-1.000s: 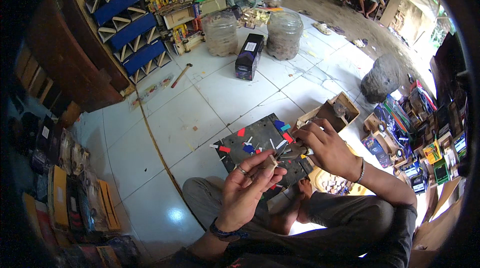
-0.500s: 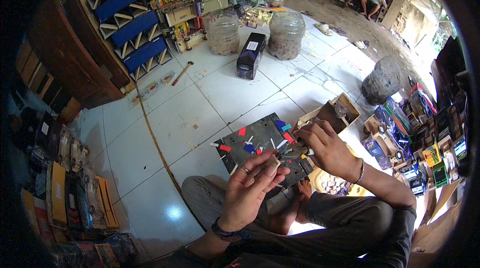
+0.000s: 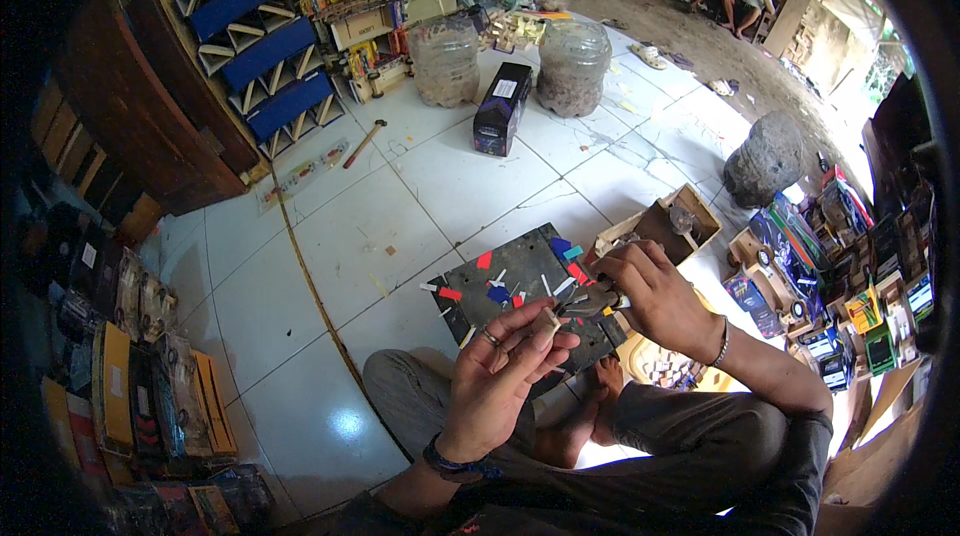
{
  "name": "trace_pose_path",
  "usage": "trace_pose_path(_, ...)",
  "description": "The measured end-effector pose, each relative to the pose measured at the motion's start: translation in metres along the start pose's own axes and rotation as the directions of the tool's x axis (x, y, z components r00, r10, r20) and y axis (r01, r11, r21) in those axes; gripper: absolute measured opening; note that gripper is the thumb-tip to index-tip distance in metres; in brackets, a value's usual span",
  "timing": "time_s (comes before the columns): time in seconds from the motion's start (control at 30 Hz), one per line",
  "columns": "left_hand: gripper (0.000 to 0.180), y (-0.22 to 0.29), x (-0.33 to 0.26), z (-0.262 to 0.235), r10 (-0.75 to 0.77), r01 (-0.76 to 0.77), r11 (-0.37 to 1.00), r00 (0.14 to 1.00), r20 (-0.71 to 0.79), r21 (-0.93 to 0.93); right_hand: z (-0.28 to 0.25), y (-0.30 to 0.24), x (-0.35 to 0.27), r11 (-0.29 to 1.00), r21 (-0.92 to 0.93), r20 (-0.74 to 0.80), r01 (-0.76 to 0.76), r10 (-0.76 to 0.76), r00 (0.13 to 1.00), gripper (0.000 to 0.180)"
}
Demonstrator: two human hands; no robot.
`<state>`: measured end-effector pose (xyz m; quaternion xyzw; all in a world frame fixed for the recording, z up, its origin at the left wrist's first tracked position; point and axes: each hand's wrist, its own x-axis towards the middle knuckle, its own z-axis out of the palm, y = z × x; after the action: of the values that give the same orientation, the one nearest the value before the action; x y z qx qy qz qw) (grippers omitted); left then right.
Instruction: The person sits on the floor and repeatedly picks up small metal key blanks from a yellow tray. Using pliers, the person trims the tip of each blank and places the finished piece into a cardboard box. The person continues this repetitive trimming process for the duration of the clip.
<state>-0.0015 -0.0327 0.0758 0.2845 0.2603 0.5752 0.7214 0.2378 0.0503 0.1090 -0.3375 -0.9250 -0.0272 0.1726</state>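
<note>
Over a dark square board [image 3: 520, 248], my left hand [image 3: 492, 378] pinches a small pale wooden block [image 3: 545, 328] between thumb and fingers. My right hand [image 3: 655, 301] is closed around a pair of metal pliers [image 3: 594, 302]. The jaws reach to the far end of the block; whether they grip something small there I cannot make out. Scattered on the board lie red, blue and white scraps, such as a red piece [image 3: 450, 294] and a blue piece [image 3: 561, 247].
Beyond the board stand a wooden box [image 3: 700, 221], a stone lump [image 3: 765, 161], a black carton [image 3: 502, 111] and two clear plastic tubs [image 3: 573, 71]. A hammer [image 3: 365, 145] lies on the tiles. Toy trucks [image 3: 870, 311] crowd the right; more line the left. A person sits far off.
</note>
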Motion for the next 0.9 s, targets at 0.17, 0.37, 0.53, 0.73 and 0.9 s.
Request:
trace_pose_path(0.17,0.037,-0.0008,0.0009,-0.0004,-0.005,0.005,1.000,1.000,-0.018,0.003,0.0008,0.0011,-0.0002,1.000,-0.011,-0.008,0.007,-0.007,1.000,0.046)
trace_pose_path(0.37,0.037,-0.0020,0.0013,-0.0012,-0.004,0.004,1.000,1.000,-0.015,0.003,0.0021,0.0013,-0.0010,0.999,-0.034,-0.010,0.006,-0.007,1.000,0.046)
trace_pose_path(0.53,0.038,-0.0014,0.0022,-0.0020,0.006,-0.006,1.000,1.000,0.011,0.004,0.0026,0.0018,-0.0016,1.000,-0.018,0.002,-0.003,0.003,1.000,0.046)
trace_pose_path(0.73,0.037,0.0028,0.0013,0.0026,-0.051,0.051,0.998,0.999,-0.013,-0.027,0.0018,0.0026,-0.0024,0.998,0.053,0.032,-0.015,0.014,0.999,0.051)
trace_pose_path(0.9,0.037,0.0009,-0.0003,-0.0006,-0.158,0.171,0.974,0.983,0.091,-0.151,0.0020,0.0020,-0.0025,0.997,0.078,0.024,-0.005,0.003,1.000,0.055)
